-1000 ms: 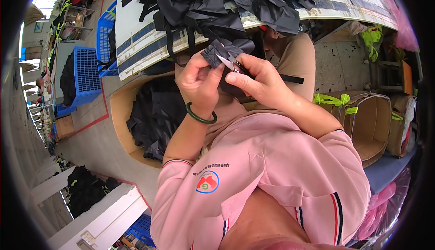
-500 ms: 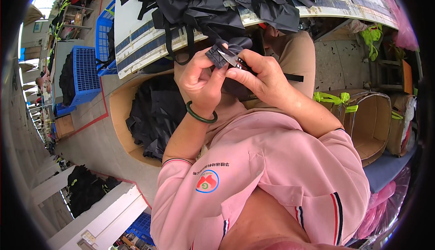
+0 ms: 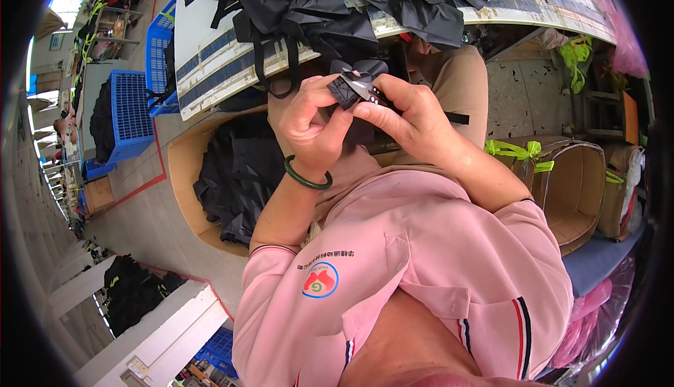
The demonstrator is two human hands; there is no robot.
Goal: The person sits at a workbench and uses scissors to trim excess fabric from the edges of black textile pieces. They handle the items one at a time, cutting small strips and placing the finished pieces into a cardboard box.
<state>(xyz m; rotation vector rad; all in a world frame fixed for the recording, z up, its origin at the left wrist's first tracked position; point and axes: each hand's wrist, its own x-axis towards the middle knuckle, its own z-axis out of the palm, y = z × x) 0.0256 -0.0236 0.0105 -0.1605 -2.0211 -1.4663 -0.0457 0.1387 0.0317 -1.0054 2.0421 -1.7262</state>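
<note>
My left hand (image 3: pixel 314 126), with a dark green bangle on its wrist, pinches a black fabric piece (image 3: pixel 342 93) that has stitching near its end. Closed around a pair of thread snips (image 3: pixel 362 89), my right hand (image 3: pixel 420 119) holds the pointed blades against that piece. The blades lie across the stitched end, close to my left fingertips. Whether a thread sits between them is too small to tell. Both hands are above my lap, just short of the table edge. Beyond them, black fabric pieces (image 3: pixel 302 8) are heaped on the white table (image 3: pixel 203 82), some straps hanging over its edge.
Left of my legs stands an open carton (image 3: pixel 184 176) filled with black pieces. Blue plastic crates (image 3: pixel 133 117) are farther left on the floor. Another open carton (image 3: pixel 572 197), beside green ties (image 3: pixel 516 150), is at my right. Black scraps litter the floor under the table.
Both hands stay together over my lap. The black piece and the blades have shifted slightly to the right and tilted a little; the hold of each hand looks the same.
</note>
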